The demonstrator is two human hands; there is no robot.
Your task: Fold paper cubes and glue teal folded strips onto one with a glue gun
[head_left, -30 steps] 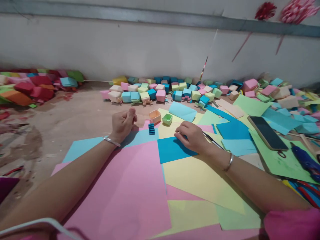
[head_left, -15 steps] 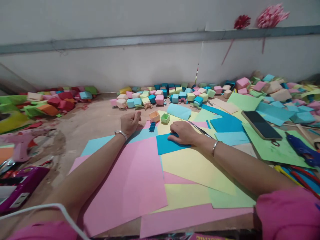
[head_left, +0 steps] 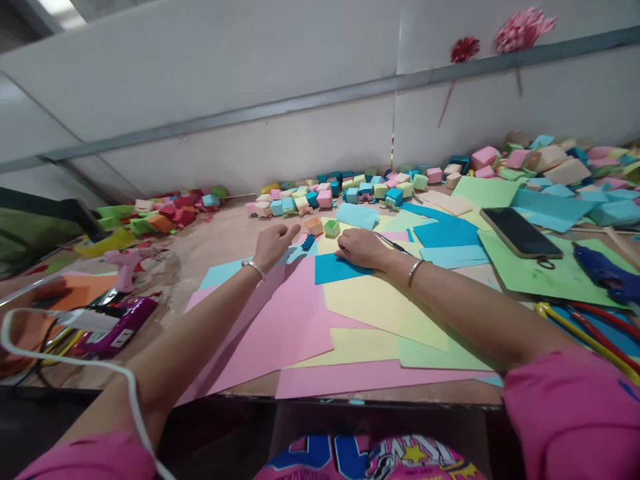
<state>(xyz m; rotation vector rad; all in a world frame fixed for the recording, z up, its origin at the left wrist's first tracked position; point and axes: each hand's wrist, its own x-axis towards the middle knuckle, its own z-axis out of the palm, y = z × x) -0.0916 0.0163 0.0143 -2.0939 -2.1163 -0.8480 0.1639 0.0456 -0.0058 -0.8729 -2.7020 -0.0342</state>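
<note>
Blue paper (head_left: 337, 269) beside paper boxes (head_left: 323, 227).

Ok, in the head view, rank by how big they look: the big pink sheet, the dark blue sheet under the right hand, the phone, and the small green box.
1. big pink sheet
2. phone and dark blue sheet: look alike
3. small green box

We've got soft, even light here, faint shadows under the arms, edges stretched, far boxes kinda blurry.

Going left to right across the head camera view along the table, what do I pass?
Pink glue gun → left hand → small orange box → small green box → right hand → black phone → blue glue gun.
</note>
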